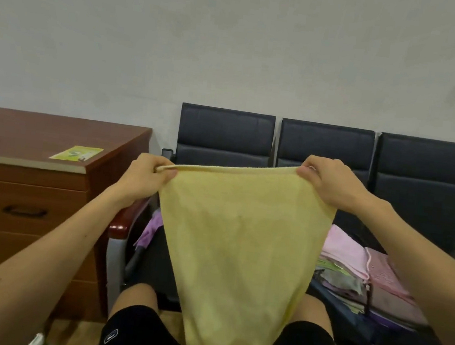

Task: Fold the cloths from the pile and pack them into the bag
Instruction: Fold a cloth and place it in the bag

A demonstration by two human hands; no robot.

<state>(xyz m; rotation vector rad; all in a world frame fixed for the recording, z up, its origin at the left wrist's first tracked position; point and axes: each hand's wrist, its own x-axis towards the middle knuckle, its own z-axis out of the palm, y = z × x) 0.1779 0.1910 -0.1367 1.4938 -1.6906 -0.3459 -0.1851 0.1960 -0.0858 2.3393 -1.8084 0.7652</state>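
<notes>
Holding yellow cloth (240, 244) up by its top corners, left hand (146, 176) and right hand (330, 181) each pinching one. Hangs lengthwise between the knees, top edge stretched level. Open bag (390, 278) on the seat lies nearer the right hand.

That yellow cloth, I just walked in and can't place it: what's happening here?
A person holds the yellow cloth up by its top corners, left hand and right hand each pinching one, so it hangs spread above their knees. It isn't folded yet. Folded cloths already lie in the open bag on the seat to the right.
</notes>
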